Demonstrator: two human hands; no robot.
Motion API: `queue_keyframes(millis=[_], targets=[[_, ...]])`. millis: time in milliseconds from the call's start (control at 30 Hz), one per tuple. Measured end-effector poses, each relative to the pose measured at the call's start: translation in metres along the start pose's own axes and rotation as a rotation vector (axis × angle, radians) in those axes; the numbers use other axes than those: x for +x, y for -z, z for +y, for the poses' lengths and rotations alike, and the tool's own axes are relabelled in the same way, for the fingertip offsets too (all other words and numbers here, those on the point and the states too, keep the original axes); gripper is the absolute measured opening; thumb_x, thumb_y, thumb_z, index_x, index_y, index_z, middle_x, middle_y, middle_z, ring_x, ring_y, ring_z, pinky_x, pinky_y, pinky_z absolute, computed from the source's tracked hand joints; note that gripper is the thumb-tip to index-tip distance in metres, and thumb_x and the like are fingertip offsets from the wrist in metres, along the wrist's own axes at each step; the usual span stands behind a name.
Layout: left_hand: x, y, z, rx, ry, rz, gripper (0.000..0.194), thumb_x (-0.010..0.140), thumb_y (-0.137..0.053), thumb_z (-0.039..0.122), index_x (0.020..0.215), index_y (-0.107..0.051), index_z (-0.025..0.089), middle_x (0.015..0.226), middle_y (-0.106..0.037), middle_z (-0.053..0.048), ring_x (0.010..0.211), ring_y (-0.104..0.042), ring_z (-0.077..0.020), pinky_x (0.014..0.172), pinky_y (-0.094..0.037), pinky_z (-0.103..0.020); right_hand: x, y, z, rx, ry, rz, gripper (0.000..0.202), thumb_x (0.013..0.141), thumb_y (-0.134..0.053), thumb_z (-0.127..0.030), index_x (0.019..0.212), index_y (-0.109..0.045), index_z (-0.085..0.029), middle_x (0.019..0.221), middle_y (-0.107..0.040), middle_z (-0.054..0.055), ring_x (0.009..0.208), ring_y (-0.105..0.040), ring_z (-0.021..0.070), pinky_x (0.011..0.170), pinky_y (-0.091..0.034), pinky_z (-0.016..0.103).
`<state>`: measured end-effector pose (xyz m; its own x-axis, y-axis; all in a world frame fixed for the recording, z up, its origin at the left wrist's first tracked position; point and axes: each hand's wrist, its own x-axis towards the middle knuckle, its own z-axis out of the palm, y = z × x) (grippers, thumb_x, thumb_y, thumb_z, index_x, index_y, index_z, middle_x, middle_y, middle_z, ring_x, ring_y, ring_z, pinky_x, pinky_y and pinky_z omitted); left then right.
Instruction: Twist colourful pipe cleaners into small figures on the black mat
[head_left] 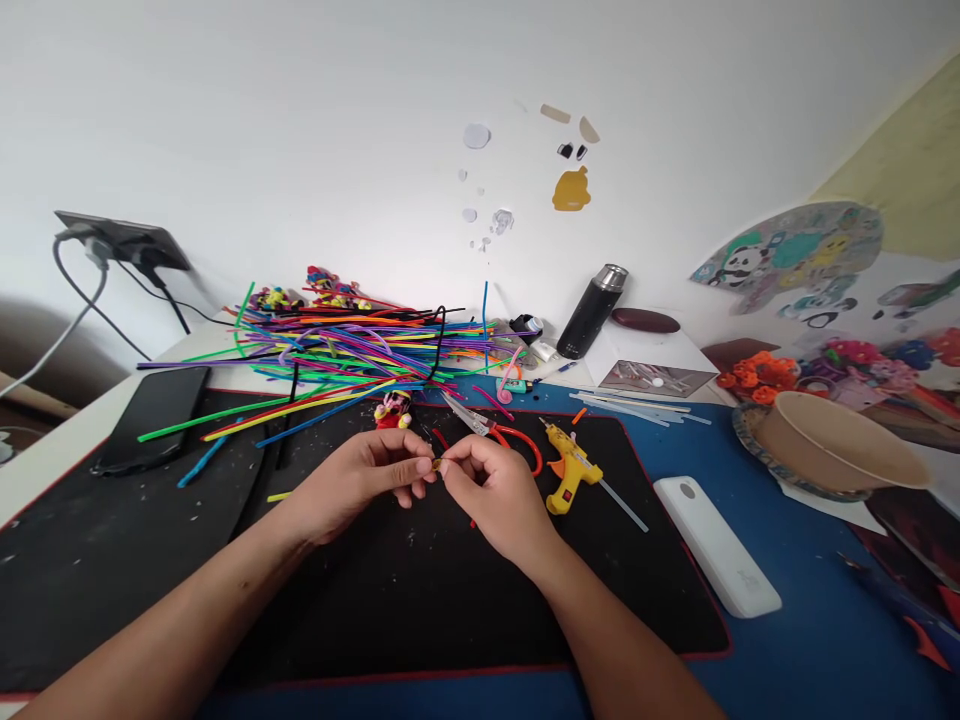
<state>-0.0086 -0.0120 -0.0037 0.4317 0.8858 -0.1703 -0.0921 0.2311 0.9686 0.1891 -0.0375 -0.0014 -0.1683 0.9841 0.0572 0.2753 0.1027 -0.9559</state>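
Note:
Above the black mat [420, 610], my left hand [375, 472] and my right hand [491, 490] meet at their fingertips. Between them is a small yellowish piece [437, 465], pinched by thumb and fingers on both sides; its shape is mostly hidden. Just behind my left hand lies a small red, yellow and pink figure [394, 408]. Red-handled scissors [517, 437] lie open behind my right hand. To the right, a yellow glue gun [571, 470] rests on the mat with a clear glue stick in its back.
A heap of coloured pipe cleaners [352, 345] spans the back left. A phone [154, 415] lies left. Farther right are a black flask [592, 312], a white case [716, 548] and a beige bowl [847, 445].

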Motion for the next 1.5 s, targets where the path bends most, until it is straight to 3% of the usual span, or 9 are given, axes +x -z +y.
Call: queue_keyframes(millis=[300, 833, 1133, 1500], targets=[[-0.0026, -0.0038, 0.0008, 0.250, -0.072, 0.081, 0.030, 0.079, -0.086, 0.045, 0.083, -0.078, 0.017, 0.074, -0.069, -0.004, 0.063, -0.061, -0.0157, 0.060, -0.052, -0.023, -0.0012, -0.0020, 0.0015, 0.007, -0.019, 0.000, 0.008, 0.087, -0.064, -0.025, 0.081, -0.067, -0.022, 0.061, -0.051, -0.005, 0.055, -0.045, 0.0124, 0.052, -0.035, 0.026], [-0.0029, -0.0028, 0.0000, 0.273, -0.075, 0.108, 0.033, 0.078, -0.086, 0.049, 0.080, -0.077, 0.017, 0.071, -0.067, -0.002, 0.060, -0.060, -0.0139, 0.058, -0.051, -0.022, -0.0031, -0.0019, 0.0016, -0.020, -0.020, -0.054, 0.010, 0.092, -0.063, -0.027, 0.086, -0.069, -0.022, 0.067, -0.058, -0.004, 0.059, -0.050, 0.0133, 0.055, -0.038, 0.026], [-0.0015, -0.0038, -0.0009, -0.058, 0.063, -0.001, 0.038, 0.076, -0.089, 0.051, 0.077, -0.079, 0.014, 0.075, -0.072, -0.007, 0.059, -0.060, -0.0128, 0.053, -0.049, -0.021, -0.0023, -0.0008, -0.0005, 0.063, 0.001, -0.033, 0.011, 0.092, -0.063, -0.027, 0.083, -0.065, -0.022, 0.063, -0.053, -0.005, 0.056, -0.048, 0.0123, 0.053, -0.036, 0.025], [-0.0014, -0.0038, -0.0027, -0.198, 0.192, -0.016, 0.035, 0.071, -0.096, 0.041, 0.079, -0.076, 0.014, 0.075, -0.072, -0.004, 0.058, -0.061, -0.0102, 0.049, -0.047, -0.017, -0.0020, -0.0005, -0.0027, 0.079, -0.021, -0.023, 0.009, 0.090, -0.064, -0.025, 0.081, -0.064, -0.021, 0.062, -0.053, -0.006, 0.056, -0.048, 0.0117, 0.052, -0.035, 0.024]])
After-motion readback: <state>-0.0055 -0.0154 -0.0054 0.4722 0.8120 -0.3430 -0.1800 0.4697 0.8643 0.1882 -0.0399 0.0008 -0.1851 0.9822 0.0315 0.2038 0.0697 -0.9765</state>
